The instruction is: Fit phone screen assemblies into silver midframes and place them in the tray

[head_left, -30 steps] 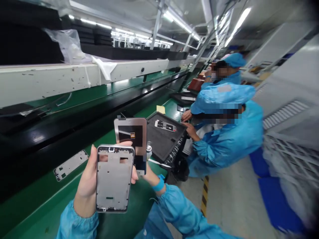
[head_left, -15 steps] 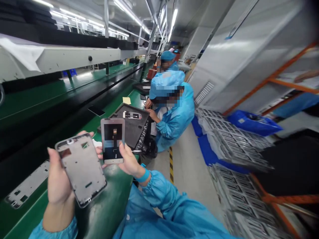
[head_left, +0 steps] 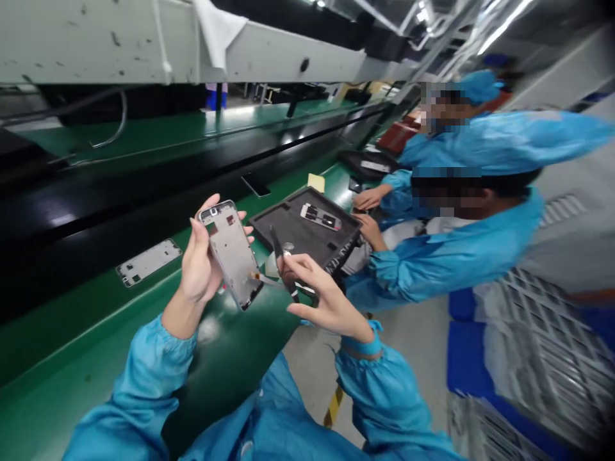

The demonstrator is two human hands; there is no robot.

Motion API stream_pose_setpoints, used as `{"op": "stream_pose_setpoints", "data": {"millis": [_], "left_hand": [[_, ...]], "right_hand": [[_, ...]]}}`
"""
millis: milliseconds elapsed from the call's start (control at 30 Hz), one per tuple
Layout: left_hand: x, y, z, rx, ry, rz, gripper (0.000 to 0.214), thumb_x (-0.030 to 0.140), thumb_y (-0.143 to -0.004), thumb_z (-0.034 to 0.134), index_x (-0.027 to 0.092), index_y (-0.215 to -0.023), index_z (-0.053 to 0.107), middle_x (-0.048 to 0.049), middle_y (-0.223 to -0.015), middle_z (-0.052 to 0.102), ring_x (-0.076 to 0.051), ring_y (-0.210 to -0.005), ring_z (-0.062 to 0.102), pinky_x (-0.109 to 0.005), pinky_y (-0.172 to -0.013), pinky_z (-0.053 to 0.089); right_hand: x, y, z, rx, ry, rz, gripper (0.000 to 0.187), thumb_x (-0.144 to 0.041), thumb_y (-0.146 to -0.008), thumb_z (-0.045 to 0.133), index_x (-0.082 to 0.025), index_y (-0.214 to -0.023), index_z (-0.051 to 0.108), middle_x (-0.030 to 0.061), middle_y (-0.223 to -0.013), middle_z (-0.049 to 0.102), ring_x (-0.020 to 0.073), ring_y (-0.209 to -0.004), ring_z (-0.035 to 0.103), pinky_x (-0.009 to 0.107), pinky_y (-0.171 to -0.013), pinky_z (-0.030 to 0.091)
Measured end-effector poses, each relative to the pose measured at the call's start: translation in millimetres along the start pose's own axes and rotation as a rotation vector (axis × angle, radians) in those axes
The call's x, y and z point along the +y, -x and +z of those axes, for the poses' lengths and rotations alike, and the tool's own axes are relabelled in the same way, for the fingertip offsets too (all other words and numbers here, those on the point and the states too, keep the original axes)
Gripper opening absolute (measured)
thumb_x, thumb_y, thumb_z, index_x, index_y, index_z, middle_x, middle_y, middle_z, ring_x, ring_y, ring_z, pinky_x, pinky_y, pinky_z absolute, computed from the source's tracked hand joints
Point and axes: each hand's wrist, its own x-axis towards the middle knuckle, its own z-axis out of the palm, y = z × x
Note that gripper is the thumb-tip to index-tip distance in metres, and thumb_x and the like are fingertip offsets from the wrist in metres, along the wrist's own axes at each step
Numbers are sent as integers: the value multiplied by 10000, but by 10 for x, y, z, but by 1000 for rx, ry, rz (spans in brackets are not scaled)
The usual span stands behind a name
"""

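Note:
In the head view, my left hand (head_left: 196,269) is closed around the edges of a grey phone frame (head_left: 233,246), holding it tilted above the green bench. Just right of it, my right hand (head_left: 324,291) pinches a phone screen (head_left: 284,269) that appears nearly edge-on as a dark strip. A flex cable (head_left: 266,280) runs from the screen to the lower right part of the frame; whether it passes through a slot is too small to tell. A second phone frame (head_left: 148,262) lies flat on the bench's left side.
Beyond my hands, a black tray (head_left: 273,221) carries a phone part (head_left: 321,216). A dark phone-like slab (head_left: 256,184) lies on the black belt, near a yellow pad (head_left: 316,182). Co-workers in blue (head_left: 446,262) sit at the right. Stacked trays (head_left: 528,333) stand on the floor.
The screen has turned from showing its back to nearly edge-on, and its cable now reaches the frame. My view has swung left, so the scene sits further right.

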Motion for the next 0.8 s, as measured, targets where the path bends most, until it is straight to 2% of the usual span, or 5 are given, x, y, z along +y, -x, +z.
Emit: {"op": "stream_pose_setpoints", "data": {"millis": [200,367,500,667,800], "left_hand": [[108,12,-38,-38,1,54,634,734,-963,675,314,-1435,619,-77,-1240,795,-293,-1125,798,-501,-1046,643],[140,19,-58,-57,-8,88,602,720,-982,661,324,-1434,621,-69,-1263,790,-300,-1227,766,-497,-1091,623],[155,38,-59,-127,-57,99,575,675,-986,691,322,-1431,604,-77,-1293,775,-298,-1240,761,-490,-1087,626],[154,20,-112,-240,-177,132,570,628,-946,774,291,-1369,595,-117,-1342,747,-305,-1211,771,-474,-1034,655],[211,-28,-177,-248,-205,213,521,596,-932,806,303,-1313,604,-100,-1300,752,-301,-1122,804,-483,-953,688]], "right_hand": [[-114,-16,-19,-39,87,-6,736,-502,-994,771,-378,-1661,484,110,-1373,614,266,-1218,660,410,-1028,591],[-141,-7,-54,-64,132,28,714,-506,-999,766,-362,-1650,508,124,-1393,623,271,-1187,691,418,-1006,611],[-136,-78,-9,-68,132,24,705,-551,-997,753,-333,-1632,540,133,-1377,639,274,-1161,700,442,-1016,612],[-60,-178,201,41,8,-27,777,-634,-991,715,-304,-1661,501,140,-1352,662,289,-1196,684,478,-1067,599],[18,-71,275,119,-141,65,829,-710,-977,678,-300,-1671,483,133,-1329,654,279,-1128,709,466,-986,646]]}}
